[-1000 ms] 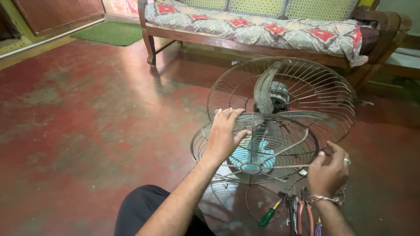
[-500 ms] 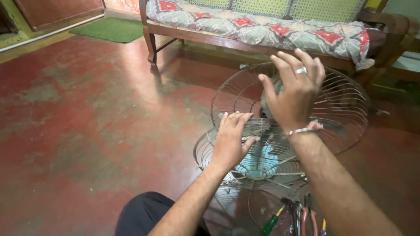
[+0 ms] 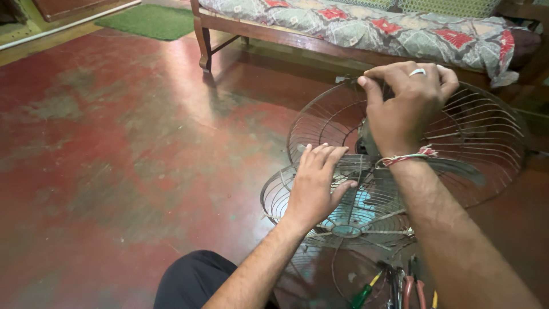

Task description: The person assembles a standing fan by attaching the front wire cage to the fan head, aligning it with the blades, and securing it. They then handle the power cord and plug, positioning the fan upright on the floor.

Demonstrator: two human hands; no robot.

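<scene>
The front fan guard (image 3: pixel 343 200), a thin wire dome, looks light, springy and easily bent, so the outer rim seems the best hold. It rests on the red floor (image 3: pixel 114 143) under the left hand (image 3: pixel 317 183), laid flat with fingers spread. The right hand (image 3: pixel 406 106) pinches the upright rear guard's (image 3: pixel 486 131) top rim.

Light: warm and a bit dim; you see it come from the top left.
Glare: a pale shine lies on the red floor (image 3: pixel 189 74).
Shadows: soft and dark under the sofa (image 3: pixel 354 28).
Blur: your right hand (image 3: pixel 406 106) looks a little soft.
</scene>
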